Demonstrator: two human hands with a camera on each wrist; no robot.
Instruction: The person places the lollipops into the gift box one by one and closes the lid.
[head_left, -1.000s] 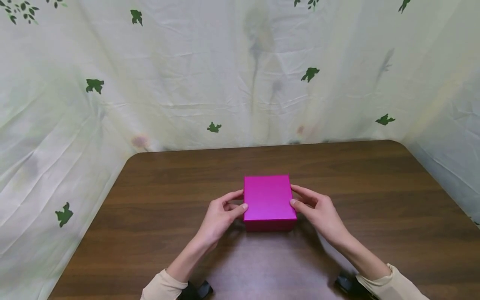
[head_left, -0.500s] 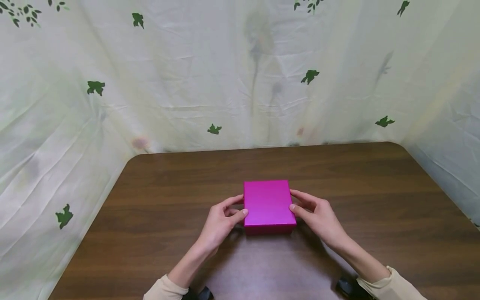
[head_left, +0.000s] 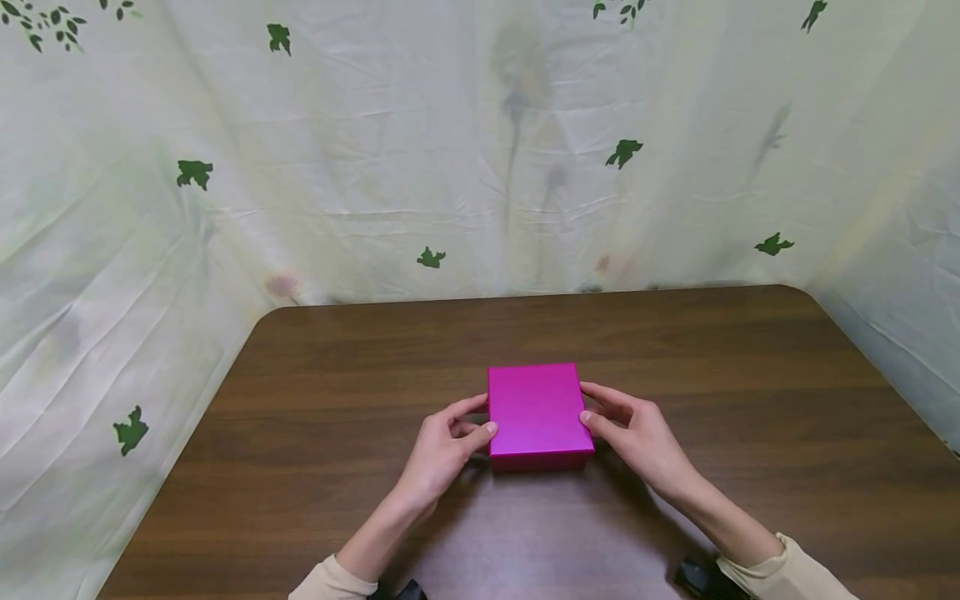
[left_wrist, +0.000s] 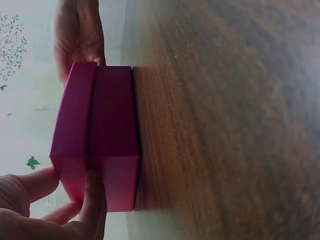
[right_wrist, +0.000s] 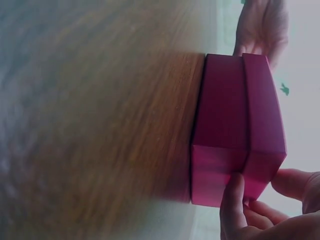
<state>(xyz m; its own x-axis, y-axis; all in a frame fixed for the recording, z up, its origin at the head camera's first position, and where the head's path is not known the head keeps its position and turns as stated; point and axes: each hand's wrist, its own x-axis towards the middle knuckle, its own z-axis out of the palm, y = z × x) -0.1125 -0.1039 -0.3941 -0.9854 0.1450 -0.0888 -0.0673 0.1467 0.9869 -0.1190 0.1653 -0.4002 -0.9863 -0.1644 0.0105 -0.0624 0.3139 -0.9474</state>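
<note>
A magenta square box (head_left: 540,462) sits on the wooden table with its overlapping lid (head_left: 536,408) on top. At the lid's left side, my left hand (head_left: 438,450) holds it, thumb at the top edge and fingers along the side. My right hand (head_left: 637,433) grips the opposite side in the same way. In the left wrist view a finger (left_wrist: 93,200) lies across the seam between lid (left_wrist: 75,112) and box (left_wrist: 114,115). The right wrist view likewise has a finger (right_wrist: 233,202) at that seam. What the box contains is hidden.
The brown wooden table (head_left: 337,367) extends around the box on every side. Behind it and along both sides hangs a pale curtain (head_left: 450,125) with green leaf prints. Dark wrist devices (head_left: 705,577) show near the beige sleeves (head_left: 787,571).
Both hands and the lid have come down slightly, so less of the box's front shows in the head view. The head view has also shifted a little. Both hands keep their hold.
</note>
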